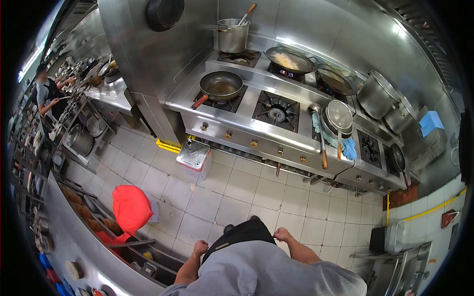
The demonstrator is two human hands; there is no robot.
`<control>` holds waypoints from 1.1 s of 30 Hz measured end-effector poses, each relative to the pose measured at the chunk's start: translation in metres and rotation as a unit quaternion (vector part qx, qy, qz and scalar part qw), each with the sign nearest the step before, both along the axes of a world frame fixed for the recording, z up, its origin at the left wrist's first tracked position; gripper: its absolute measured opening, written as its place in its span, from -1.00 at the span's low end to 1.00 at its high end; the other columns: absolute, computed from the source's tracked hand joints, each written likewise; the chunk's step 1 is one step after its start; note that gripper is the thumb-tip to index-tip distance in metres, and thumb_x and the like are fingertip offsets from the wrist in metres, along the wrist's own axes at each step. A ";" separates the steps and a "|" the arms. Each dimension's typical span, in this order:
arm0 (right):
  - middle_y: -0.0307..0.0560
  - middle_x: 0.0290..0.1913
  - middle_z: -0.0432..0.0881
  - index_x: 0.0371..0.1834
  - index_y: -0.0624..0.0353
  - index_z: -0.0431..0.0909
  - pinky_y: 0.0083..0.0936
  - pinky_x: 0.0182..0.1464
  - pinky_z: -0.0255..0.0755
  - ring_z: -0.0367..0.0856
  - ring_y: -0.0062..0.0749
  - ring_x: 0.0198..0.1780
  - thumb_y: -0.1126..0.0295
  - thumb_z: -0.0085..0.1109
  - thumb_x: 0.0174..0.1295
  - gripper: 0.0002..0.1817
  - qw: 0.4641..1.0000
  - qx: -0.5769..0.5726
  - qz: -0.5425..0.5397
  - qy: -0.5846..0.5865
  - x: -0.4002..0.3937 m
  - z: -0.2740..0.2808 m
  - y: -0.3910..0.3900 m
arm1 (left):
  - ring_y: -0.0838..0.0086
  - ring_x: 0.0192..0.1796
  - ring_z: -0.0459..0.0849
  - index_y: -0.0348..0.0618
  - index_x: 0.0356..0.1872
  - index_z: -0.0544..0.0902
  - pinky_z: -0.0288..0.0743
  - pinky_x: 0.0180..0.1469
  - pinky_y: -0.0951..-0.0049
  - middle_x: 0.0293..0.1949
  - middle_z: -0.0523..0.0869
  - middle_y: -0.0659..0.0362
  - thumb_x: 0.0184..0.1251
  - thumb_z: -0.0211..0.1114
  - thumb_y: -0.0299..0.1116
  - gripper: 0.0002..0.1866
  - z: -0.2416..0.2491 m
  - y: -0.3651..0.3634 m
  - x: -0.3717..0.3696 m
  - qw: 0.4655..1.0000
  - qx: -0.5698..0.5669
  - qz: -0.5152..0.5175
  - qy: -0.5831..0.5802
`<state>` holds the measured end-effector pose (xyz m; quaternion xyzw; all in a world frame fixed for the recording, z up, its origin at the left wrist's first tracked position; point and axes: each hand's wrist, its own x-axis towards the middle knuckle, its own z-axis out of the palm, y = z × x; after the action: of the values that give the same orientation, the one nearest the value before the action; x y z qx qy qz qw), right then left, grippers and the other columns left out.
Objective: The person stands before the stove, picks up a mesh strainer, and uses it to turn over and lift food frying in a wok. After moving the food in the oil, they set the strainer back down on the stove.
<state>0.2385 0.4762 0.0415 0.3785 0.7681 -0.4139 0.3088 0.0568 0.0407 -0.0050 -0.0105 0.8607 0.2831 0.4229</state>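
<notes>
My left hand (200, 247) hangs low beside the black apron (242, 236), its fingers curled in with nothing seen in them. On the other side, my right hand (283, 235) is also curled, close to the apron's edge, and holds nothing that I can see. Both hands are apart from the stove (237, 127) ahead. On its front burners stand a frying pan (221, 86) with a red handle and, farther right, a strainer (339, 114) resting over a pot. A ladle (320, 133) lies beside the strainer, near a blue cloth (348, 148).
A wok (289, 60) with bubbling contents sits over a flame at the back, near a tall pot (233, 37). A lidded bin (194, 157) stands on the tiled floor. A red bag (131, 208) hangs by the left counter (94, 256). Another person (49, 96) works far left.
</notes>
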 end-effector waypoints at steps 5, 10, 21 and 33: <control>-0.14 -0.70 0.52 -0.70 0.20 0.56 -0.53 -0.58 0.42 0.49 -0.49 -0.66 0.33 0.22 -0.11 -0.82 1.000 0.019 0.001 -0.006 -0.007 0.008 0.002 | 0.23 -0.23 0.65 -0.18 -0.40 0.67 0.49 -0.11 0.39 -0.37 0.68 -0.03 -0.12 0.17 -0.40 -0.79 -0.029 -0.008 -0.007 0.999 0.020 0.031 -0.015; -0.11 -0.66 0.55 -0.71 0.20 0.54 -0.50 -0.54 0.44 0.51 -0.48 -0.63 0.32 0.22 -0.11 -0.80 1.000 0.011 -0.015 -0.010 -0.008 0.010 0.001 | 0.23 -0.24 0.66 -0.19 -0.40 0.67 0.49 -0.12 0.38 -0.38 0.68 -0.04 -0.11 0.16 -0.41 -0.79 -0.033 -0.003 -0.007 0.998 0.030 0.049 -0.009; -0.05 -0.74 0.51 -0.76 0.22 0.52 -0.43 -0.47 0.43 0.53 -0.36 -0.63 0.25 0.16 -0.12 -0.73 1.000 0.022 -0.008 -0.005 -0.009 0.010 0.003 | 0.26 -0.30 0.66 -0.18 -0.43 0.67 0.51 -0.19 0.39 -0.41 0.68 -0.01 -0.14 0.16 -0.45 -0.81 0.004 0.004 0.002 1.000 0.000 0.020 0.006; -0.04 -0.73 0.50 -0.78 0.23 0.49 -0.41 -0.47 0.43 0.53 -0.36 -0.62 0.26 0.14 -0.14 -0.74 1.000 0.016 -0.016 -0.005 -0.013 0.005 0.004 | 0.25 -0.31 0.66 -0.19 -0.47 0.66 0.50 -0.18 0.38 -0.43 0.68 -0.01 -0.14 0.16 -0.43 -0.83 -0.015 0.006 -0.005 0.999 0.026 0.026 0.018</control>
<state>0.2254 0.4804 0.0460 0.3979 0.7671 -0.4041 0.3000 0.0519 0.0464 -0.0202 -0.0170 0.8600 0.3164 0.4000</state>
